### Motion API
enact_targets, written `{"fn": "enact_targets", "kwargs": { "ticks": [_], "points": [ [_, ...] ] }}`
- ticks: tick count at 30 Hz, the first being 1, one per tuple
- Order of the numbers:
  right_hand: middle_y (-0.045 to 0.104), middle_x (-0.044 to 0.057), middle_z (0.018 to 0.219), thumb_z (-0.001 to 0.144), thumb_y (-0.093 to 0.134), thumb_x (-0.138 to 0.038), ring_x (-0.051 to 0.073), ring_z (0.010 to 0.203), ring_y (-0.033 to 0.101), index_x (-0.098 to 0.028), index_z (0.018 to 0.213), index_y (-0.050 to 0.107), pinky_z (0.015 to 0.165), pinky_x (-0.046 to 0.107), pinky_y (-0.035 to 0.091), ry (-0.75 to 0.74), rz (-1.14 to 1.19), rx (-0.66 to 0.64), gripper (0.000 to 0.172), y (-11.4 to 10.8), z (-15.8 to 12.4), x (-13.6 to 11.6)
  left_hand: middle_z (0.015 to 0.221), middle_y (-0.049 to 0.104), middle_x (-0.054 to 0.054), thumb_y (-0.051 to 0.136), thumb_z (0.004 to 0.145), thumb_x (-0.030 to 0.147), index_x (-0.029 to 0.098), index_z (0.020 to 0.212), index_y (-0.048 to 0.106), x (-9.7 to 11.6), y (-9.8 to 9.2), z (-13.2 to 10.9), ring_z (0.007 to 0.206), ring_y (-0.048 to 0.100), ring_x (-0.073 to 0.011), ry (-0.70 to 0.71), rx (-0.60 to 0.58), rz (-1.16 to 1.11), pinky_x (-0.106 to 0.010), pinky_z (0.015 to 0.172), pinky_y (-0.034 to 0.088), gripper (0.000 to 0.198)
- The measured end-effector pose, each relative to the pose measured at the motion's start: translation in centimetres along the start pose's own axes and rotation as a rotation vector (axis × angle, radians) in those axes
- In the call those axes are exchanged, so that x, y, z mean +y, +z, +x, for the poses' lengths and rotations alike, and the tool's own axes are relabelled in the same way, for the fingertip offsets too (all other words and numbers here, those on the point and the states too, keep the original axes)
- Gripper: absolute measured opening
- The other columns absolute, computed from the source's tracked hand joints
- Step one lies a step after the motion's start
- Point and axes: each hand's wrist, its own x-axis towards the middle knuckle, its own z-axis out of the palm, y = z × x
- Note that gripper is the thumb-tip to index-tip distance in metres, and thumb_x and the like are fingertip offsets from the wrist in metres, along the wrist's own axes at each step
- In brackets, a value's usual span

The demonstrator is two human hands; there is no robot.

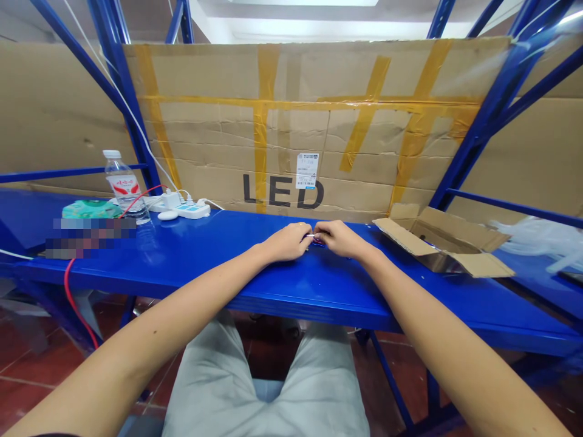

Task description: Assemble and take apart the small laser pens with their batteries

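Both of my hands rest on the blue shelf top (273, 285), fingertips meeting in the middle. My left hand (288, 241) is closed in a pinch on the end of a small thin silvery piece (311, 235). My right hand (337, 238) is closed too, pinching a small dark blue-purple part (319, 243) that lies partly hidden under its fingers. I cannot make out what either small item is. My forearms stretch out from the lower corners, above my lap in light trousers.
An open cardboard box (444, 246) sits right of my hands. At the left stand a water bottle (122, 185), a white power strip with plugs (184, 209), a green packet (91, 209) and a red cable (73, 303). A taped cardboard sheet marked LED (282, 121) backs the shelf. Clear plastic (542, 240) lies far right.
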Motion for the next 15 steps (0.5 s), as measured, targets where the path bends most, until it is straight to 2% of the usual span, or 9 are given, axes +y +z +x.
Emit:
{"fn": "enact_targets", "kwargs": {
  "ticks": [3,7,11,15],
  "points": [
    [0.063,0.004,0.069,0.082,0.046,-0.014,0.015,0.064,0.051,-0.017,0.073,0.06,0.063,0.026,0.036,-0.004,-0.02,0.027,0.017,0.09,0.07,0.03,0.089,0.064,-0.01,0.031,0.099,0.023,0.014,0.087,0.061,-0.16,0.23,0.41,0.086,0.06,-0.0211,-0.051,-0.011,0.036,-0.034,0.082,0.045,0.034],
    [0.064,0.004,0.07,0.081,0.046,-0.014,0.015,0.064,0.051,-0.016,0.074,0.061,0.064,0.026,0.037,-0.002,-0.02,0.02,0.017,0.23,0.09,-0.15,0.084,0.067,-0.01,0.037,0.097,0.022,0.014,0.083,0.063,-0.37,0.16,0.52,0.078,0.06,-0.0208,-0.114,-0.076,-0.021,-0.032,0.075,0.044,0.03],
    [0.062,0.003,0.067,0.08,0.048,-0.017,0.014,0.063,0.049,-0.016,0.07,0.059,0.062,0.025,0.036,0.022,0.022,0.035,0.015,0.26,0.15,-0.4,0.083,0.069,-0.009,0.044,0.095,0.024,0.015,0.084,0.064,-0.09,-0.34,0.15,0.078,0.061,-0.0215,-0.073,-0.042,-0.059,-0.031,0.072,0.043,0.026],
    [0.061,0.002,0.064,0.077,0.049,-0.018,0.014,0.062,0.049,-0.016,0.067,0.058,0.061,0.026,0.036,0.065,0.08,0.036,0.013,0.14,0.27,-0.58,0.09,0.068,-0.011,0.044,0.096,0.025,0.014,0.088,0.063,0.32,-0.45,-0.16,0.084,0.062,-0.0223,-0.01,0.011,0.061,-0.032,0.076,0.044,0.024]
  ]
}}
